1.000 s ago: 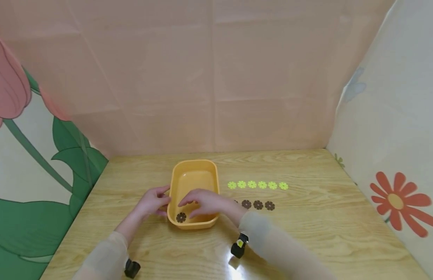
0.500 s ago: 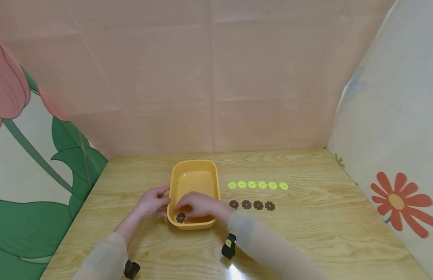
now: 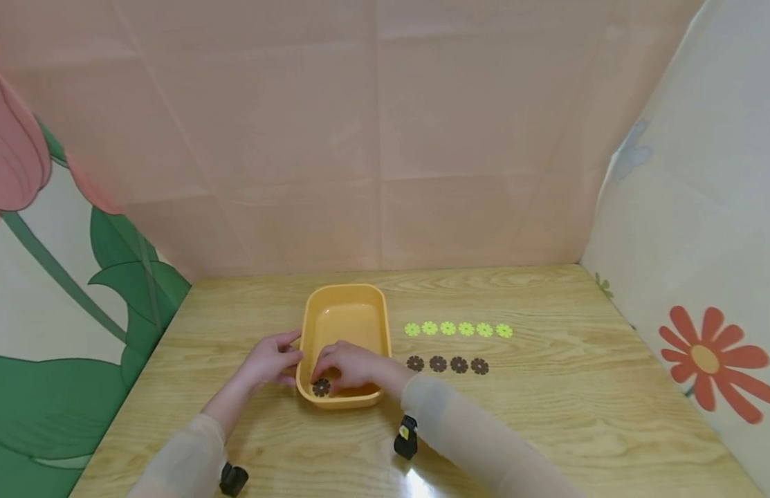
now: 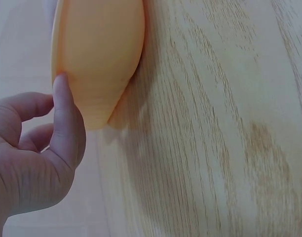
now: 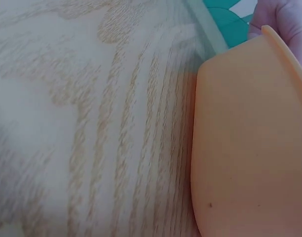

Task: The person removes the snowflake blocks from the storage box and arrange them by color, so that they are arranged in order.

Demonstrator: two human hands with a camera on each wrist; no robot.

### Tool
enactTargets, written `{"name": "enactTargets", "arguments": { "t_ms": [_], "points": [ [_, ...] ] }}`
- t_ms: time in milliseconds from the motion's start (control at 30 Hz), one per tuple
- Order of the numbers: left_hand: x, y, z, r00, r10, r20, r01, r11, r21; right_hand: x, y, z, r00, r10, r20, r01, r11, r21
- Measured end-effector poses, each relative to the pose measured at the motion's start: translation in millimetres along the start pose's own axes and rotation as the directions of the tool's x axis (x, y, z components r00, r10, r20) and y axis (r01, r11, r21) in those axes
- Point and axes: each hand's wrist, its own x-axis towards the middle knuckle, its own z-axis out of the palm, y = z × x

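An orange-yellow plastic tray [image 3: 353, 320] stands left of centre on the table. At its left side my left hand [image 3: 271, 358] holds the rim, one fingertip against the outer wall in the left wrist view and another at the edge. My right hand [image 3: 353, 365] reaches down inside the near end of the tray, its index finger and thumb curled at opposite edges of a brown snowflake disc [image 3: 321, 388] on the tray floor. The right hand's other fingers are partly hidden. In the right wrist view the tray's outer wall [image 5: 249, 128] hides that hand.
Right of the tray, several brown snowflake discs [image 3: 459, 364] lie in a row. Behind them runs a row of several lime-green discs [image 3: 465, 329]. A pink sheet [image 3: 378, 138] covers the back wall. Patterned side panels [image 3: 690, 207] border the wooden table [image 3: 546, 415].
My right hand has moved left and down in the tray, its finger and thumb closing in around the brown disc. The left hand and tray have hardly moved.
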Motion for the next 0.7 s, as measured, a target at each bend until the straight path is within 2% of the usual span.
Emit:
{"name": "enactTargets", "arguments": {
  "t_ms": [400,700],
  "points": [
    [0.0,-0.2,0.4,1.0,0.016,0.017,-0.016,0.999,-0.03,1.7,1.3,3.7,0.997,0.069,0.021,-0.068,0.997,-0.037],
    [-1.7,-0.1,0.0,0.999,0.033,0.026,-0.032,0.999,-0.035,2.6,3.3,4.9,0.998,0.063,-0.004,-0.063,0.998,-0.005]
  ]
}}
